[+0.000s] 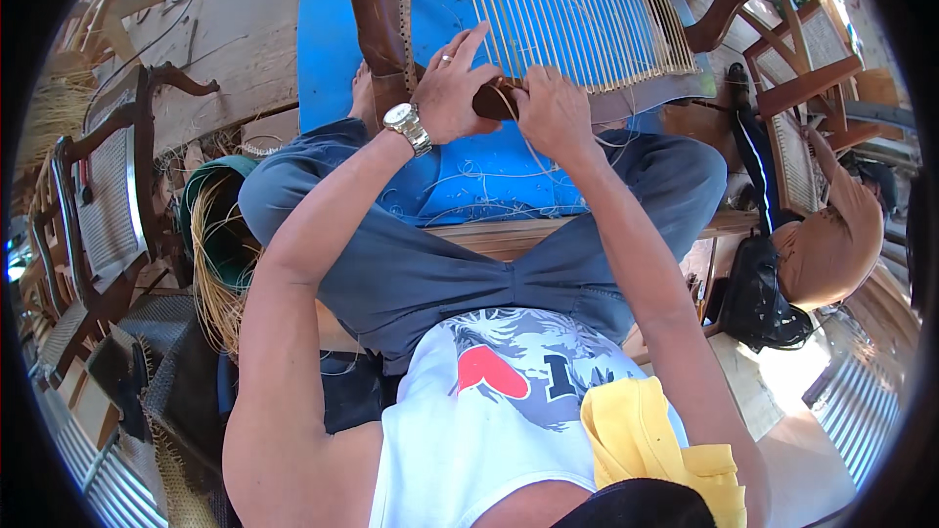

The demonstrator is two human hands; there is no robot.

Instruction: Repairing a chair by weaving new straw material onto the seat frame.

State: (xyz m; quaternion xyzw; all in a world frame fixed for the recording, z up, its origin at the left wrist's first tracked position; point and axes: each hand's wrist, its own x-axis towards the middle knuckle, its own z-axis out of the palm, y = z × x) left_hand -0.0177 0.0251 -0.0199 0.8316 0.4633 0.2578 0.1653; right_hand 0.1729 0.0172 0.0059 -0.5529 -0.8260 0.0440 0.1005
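A dark brown wooden chair frame (383,15) lies in front of me, a row of small holes along its side rail. Pale cane strands (577,10) run closely side by side across its opening. My left hand (452,98), with a ring and a metal watch, is around the near corner of the frame, index finger stretched out and thumb by the wood. Close beside it, my right hand (558,115) is closed, thumb and fingers pinched at the brown rail (496,101). A loose cane strand (533,149) hangs from between the hands; the fingertips are partly hidden.
Blue sheeting (328,39) with scattered cane bits lies under the frame. At left stand a green bucket (220,200) of cane and a caned chair (108,191). A black bag (758,298), another chair frame (797,88) and a person in tan clothing (831,240) are at right.
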